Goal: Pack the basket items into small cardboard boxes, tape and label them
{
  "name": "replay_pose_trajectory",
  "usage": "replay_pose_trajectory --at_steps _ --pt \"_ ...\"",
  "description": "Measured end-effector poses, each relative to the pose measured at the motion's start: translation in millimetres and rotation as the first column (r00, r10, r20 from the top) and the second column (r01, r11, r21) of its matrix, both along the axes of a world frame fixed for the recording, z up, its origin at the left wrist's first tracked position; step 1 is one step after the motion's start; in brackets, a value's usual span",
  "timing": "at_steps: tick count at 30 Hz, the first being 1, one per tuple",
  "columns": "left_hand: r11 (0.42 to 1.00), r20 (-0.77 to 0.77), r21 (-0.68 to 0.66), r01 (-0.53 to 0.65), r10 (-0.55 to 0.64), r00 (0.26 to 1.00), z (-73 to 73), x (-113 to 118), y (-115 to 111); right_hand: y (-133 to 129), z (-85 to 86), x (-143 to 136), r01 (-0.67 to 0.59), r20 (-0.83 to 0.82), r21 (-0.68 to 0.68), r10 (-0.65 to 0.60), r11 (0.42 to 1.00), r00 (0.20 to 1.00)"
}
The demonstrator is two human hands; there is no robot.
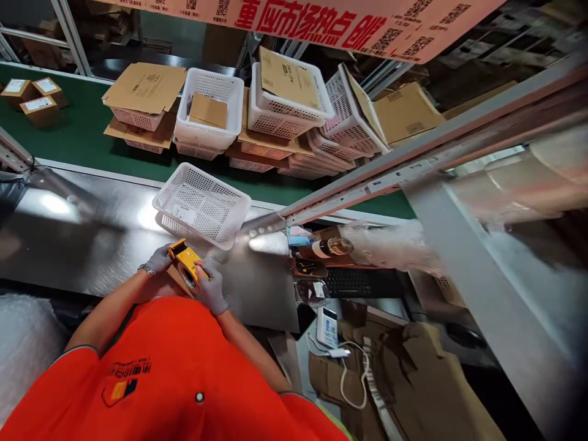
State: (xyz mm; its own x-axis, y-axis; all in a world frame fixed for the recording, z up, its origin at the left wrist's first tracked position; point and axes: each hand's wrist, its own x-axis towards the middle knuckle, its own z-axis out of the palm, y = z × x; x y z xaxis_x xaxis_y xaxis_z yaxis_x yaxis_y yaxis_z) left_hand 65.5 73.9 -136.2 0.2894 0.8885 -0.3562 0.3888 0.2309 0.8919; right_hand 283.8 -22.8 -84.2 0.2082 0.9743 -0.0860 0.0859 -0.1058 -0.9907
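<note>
A yellow tape dispenser [186,260] is in front of my chest, over the near edge of the metal table. My right hand [211,286], in a grey glove, is closed around its handle. My left hand [160,260], also gloved and with a metal watch at the wrist, is at the dispenser's other end, beside a brown cardboard box [177,278]. The box lies partly under the dispenser, and my left fingers close on its edge. Just beyond my hands a white perforated basket [202,205] with a label inside stands on the metal table [257,288].
Stacked white baskets [211,92] with cardboard sheets stand on a green conveyor [92,138]. Small boxes [40,110] sit at its left end. To the right are a metal post [367,184], a keyboard [362,283] and a power bank [327,327] with cable. Bubble wrap [27,349] is at left.
</note>
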Motion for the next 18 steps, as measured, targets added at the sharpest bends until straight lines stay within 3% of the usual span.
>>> replay_pose_trajectory --at_steps 4,7,9,12,14,18 --pt "0.998 0.011 -0.007 -0.056 0.056 0.998 7.8 -1 3 -3 -18.4 6 0.013 0.005 0.047 -0.014 0.999 1.0" --pt "0.959 -0.075 0.036 -0.282 0.284 0.956 20.4 -3 4 -10 -25.0 15 0.044 -0.048 0.039 -0.042 0.998 0.998" --pt "0.931 -0.147 0.091 -0.352 0.362 0.92 31.2 -4 2 -16 -28.5 18 0.06 -0.061 0.016 -0.059 0.998 0.996" --pt "0.964 -0.188 0.058 -0.26 0.266 0.946 48.2 -2 -1 -21 -34.2 21 0.072 -0.063 -0.001 -0.072 0.997 0.995" --pt "0.978 -0.143 -0.084 -0.19 0.177 0.974 57.9 3 0 -22 -38.1 22 0.046 -0.062 -0.011 -0.047 0.999 0.997" --pt "0.928 0.044 -0.353 -0.123 0.148 0.988 70.0 8 4 -20 -41.4 22 -0.104 -0.043 -0.005 0.103 0.995 0.994"
